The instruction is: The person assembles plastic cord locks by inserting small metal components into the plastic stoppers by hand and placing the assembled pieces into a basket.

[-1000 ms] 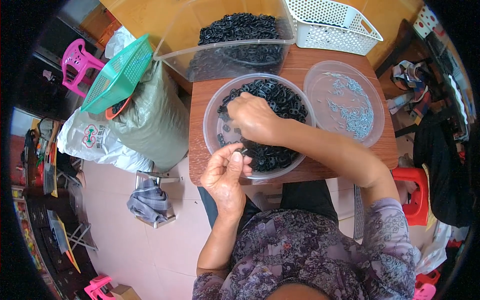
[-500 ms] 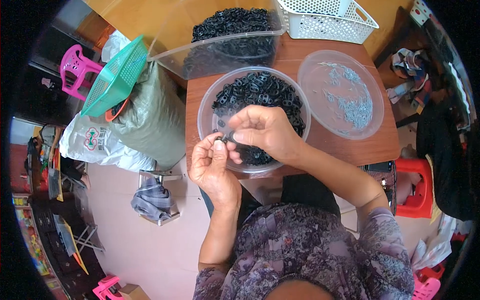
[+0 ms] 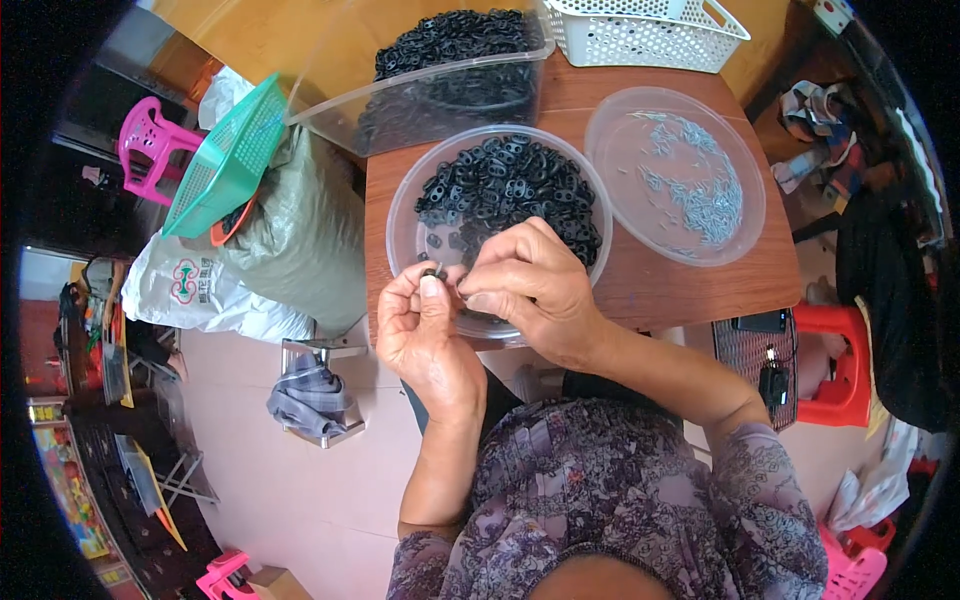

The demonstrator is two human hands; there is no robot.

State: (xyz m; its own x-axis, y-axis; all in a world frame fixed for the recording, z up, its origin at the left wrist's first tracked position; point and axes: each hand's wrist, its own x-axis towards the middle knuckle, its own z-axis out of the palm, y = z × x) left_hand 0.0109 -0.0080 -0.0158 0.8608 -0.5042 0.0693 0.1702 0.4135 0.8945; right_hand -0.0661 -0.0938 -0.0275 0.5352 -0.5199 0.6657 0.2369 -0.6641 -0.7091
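My left hand (image 3: 432, 345) is closed, pinching a small black two-holed plastic piece (image 3: 432, 274) between thumb and fingertips. A tiny pale sliver, perhaps a pin, shows beside that piece. Right against it, my right hand (image 3: 540, 295) has its thumb and fingers pressed together; what they hold is hidden. Both hands hover over the near side of a round clear tub (image 3: 407, 245) heaped with similar black pieces (image 3: 515, 185). On the right lies a round translucent lid (image 3: 615, 165) with many small silvery pins (image 3: 712, 208) scattered on it.
Behind the tub, a large clear bin (image 3: 450, 75) holds more black pieces. A white perforated basket (image 3: 640, 45) stands at the back. Left of the wooden table (image 3: 690, 300) are a full sack (image 3: 310, 220), a green basket (image 3: 225, 160) and a stool with grey cloth (image 3: 310, 395).
My right hand has drawn slightly down toward the near rim, its fingers now curled tighter beside the left fingertips. The left hand keeps its pinch. The whole view has shifted slightly.
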